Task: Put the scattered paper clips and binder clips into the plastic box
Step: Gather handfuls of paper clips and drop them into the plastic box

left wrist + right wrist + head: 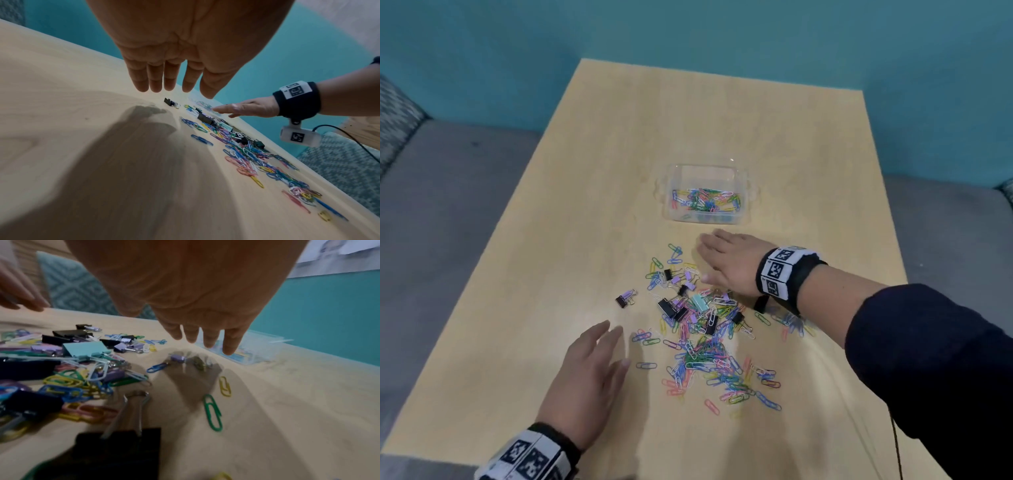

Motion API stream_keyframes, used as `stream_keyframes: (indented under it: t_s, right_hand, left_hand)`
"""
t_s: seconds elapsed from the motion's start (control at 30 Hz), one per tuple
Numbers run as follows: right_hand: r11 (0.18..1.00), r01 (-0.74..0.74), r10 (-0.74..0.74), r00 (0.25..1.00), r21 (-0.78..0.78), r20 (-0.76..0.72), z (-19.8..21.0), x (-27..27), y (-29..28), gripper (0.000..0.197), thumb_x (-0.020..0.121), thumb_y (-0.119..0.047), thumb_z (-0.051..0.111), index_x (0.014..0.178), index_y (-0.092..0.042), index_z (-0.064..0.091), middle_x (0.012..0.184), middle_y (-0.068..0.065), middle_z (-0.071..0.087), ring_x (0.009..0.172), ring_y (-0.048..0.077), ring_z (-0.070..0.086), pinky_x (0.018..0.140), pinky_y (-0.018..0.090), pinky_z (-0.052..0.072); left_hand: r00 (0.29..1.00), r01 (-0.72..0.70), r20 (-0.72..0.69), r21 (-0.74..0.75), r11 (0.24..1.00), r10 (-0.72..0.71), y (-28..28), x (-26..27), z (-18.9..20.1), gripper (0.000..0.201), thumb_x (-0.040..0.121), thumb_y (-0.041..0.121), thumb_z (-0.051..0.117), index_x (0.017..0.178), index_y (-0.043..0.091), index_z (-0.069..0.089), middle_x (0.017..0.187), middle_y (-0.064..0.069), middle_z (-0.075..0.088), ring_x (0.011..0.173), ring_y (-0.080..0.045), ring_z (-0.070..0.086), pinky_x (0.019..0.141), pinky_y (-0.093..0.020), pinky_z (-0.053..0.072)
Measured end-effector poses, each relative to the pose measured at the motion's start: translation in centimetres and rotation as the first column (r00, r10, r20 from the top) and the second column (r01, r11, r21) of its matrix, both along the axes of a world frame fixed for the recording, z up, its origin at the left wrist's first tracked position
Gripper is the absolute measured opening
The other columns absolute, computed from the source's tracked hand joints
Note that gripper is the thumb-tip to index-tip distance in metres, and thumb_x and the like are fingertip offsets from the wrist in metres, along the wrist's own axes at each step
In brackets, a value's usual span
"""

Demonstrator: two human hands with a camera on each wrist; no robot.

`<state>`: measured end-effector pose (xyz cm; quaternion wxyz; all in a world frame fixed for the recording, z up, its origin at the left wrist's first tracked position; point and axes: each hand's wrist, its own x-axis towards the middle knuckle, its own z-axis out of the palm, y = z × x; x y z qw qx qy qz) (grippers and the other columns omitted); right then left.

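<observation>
Coloured paper clips (pixel 709 356) between both hands' straight fingers (pixel 709 240).

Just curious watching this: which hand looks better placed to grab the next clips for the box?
Probably the right hand: it hovers open over the clips, next to the box. The left hand is beside them, farther away.

Black binder clip (pixel 123 449) blurred, cut by bottom edge in right wrist view — plastic box (pixel 255 350) smeared, contents unreadable.

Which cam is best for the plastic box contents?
Head view: the plastic box is seen from above, with coloured paper clips inside. The right wrist view shows it blurred behind the fingertips; the left wrist view shows only a faint sliver.
</observation>
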<state>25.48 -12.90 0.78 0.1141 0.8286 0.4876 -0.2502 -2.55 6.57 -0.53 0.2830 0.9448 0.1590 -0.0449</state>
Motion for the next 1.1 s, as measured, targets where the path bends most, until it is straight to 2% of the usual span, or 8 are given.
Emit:
stream_keyframes:
  t_s: [0.1, 0.23, 0.37, 0.5, 0.7, 0.87, 1.0, 1.1]
  right_hand:
    - [0.995, -0.088, 0.088, 0.996, -0.047, -0.018, -0.3, 0.1, 0.5, 0.074, 0.091, -0.065, 0.004, 0.15, -0.021, 0.01, 0.161, 0.004, 0.002, 0.147, 0.026, 0.004, 0.116, 0.049, 0.017]
    - [0.998, -0.008, 0.007, 1.0, -0.055, -0.012, -0.3, 1.0, -1.6, 0.073, 0.091, -0.064, 0.005, 0.151, -0.023, 0.009, 0.161, 0.0, -0.001, 0.147, 0.023, 0.002, 0.117, 0.046, 0.017]
    - [0.995, 0.07, -0.07, 0.997, -0.074, -0.008, -0.6, 1.6, -5.1, 0.085, 0.084, -0.07, -0.008, 0.151, -0.02, 0.008, 0.161, 0.005, -0.001, 0.147, 0.025, -0.001, 0.119, 0.042, 0.006]
    - [0.984, 0.175, -0.175, 0.984, -0.035, -0.001, -0.7, 0.4, -8.4, 0.073, 0.094, -0.06, 0.007, 0.152, -0.015, 0.002, 0.16, 0.006, -0.008, 0.146, 0.021, -0.01, 0.119, 0.035, -0.001]
    - [0.95, 0.307, -0.309, 0.95, -0.047, -0.032, -1.2, -2.1, -12.6, 0.093, 0.077, -0.072, -0.015, 0.151, -0.015, -0.006, 0.159, 0.003, -0.015, 0.145, 0.016, -0.016, 0.12, 0.035, 0.005]
    - [0.939, 0.336, -0.339, 0.94, -0.067, -0.033, -0.8, -3.8, -15.1, 0.086, 0.084, -0.068, -0.007, 0.151, -0.015, -0.007, 0.158, 0.001, -0.019, 0.144, 0.014, -0.019, 0.118, 0.029, -0.001]
    - [0.93, 0.362, -0.364, 0.93, -0.06, -0.041, -1.2, -5.4, -16.6, 0.099, 0.073, -0.075, -0.019, 0.151, -0.015, -0.007, 0.157, 0.0, -0.021, 0.143, 0.013, -0.022, 0.118, 0.029, -0.003]
    - [0.922, 0.381, -0.382, 0.924, -0.064, -0.009, -1.7, -7.0, -17.2, 0.103, 0.069, -0.075, -0.027, 0.15, -0.013, -0.009, 0.155, 0.002, -0.024, 0.142, 0.015, -0.026, 0.118, 0.03, -0.004]
  left_hand:
    - [1.0, -0.01, 0.002, -0.002, 1.0, 0.01, -0.2, -0.6, 0.1, 0.046, 0.089, 0.038, 0.049, 0.129, 0.017, 0.055, 0.137, -0.006, 0.048, 0.123, -0.026, 0.047, 0.099, -0.031, 0.036]
    - [1.0, 0.004, -0.006, 0.011, 1.0, -0.004, -0.3, 0.4, 0.4, 0.054, 0.087, 0.048, 0.042, 0.129, 0.017, 0.054, 0.136, -0.006, 0.048, 0.123, -0.026, 0.046, 0.099, -0.032, 0.036]
    - [0.994, 0.104, 0.036, 0.081, 0.991, -0.107, -0.3, 5.7, 1.3, 0.056, 0.088, 0.047, 0.037, 0.127, 0.012, 0.055, 0.136, -0.014, 0.048, 0.123, -0.032, 0.045, 0.101, -0.038, 0.038]
    - [0.968, 0.252, -0.045, 0.183, 0.95, -0.248, -0.5, 12.9, 1.9, 0.053, 0.093, 0.045, 0.041, 0.132, 0.011, 0.049, 0.144, -0.02, 0.04, 0.13, -0.038, 0.038, 0.104, -0.046, 0.037]
    - [0.748, 0.642, -0.388, 0.22, 0.735, -0.537, -1.6, 19.6, 0.5, 0.057, 0.098, 0.049, 0.019, 0.145, 0.017, 0.029, 0.158, -0.008, 0.013, 0.145, -0.025, 0.01, 0.114, -0.044, 0.024]
    - [0.696, 0.714, -0.341, 0.233, 0.661, -0.632, 2.8, 20.2, -1.3, 0.086, 0.089, 0.056, -0.015, 0.139, 0.009, 0.036, 0.152, -0.014, 0.03, 0.145, -0.025, 0.013, 0.118, -0.04, 0.013]
    - [0.695, 0.712, -0.318, 0.172, 0.681, -0.645, 6.6, 17.4, -0.4, 0.066, 0.099, 0.041, 0.008, 0.132, -0.003, 0.045, 0.139, -0.023, 0.047, 0.138, -0.029, 0.031, 0.116, -0.024, -0.006]
    - [0.741, 0.671, -0.231, 0.266, 0.692, -0.63, 8.7, 14.3, -1.2, 0.067, 0.098, 0.042, 0.01, 0.135, -0.003, 0.042, 0.145, -0.019, 0.04, 0.144, -0.01, 0.006, 0.114, -0.019, -0.009]
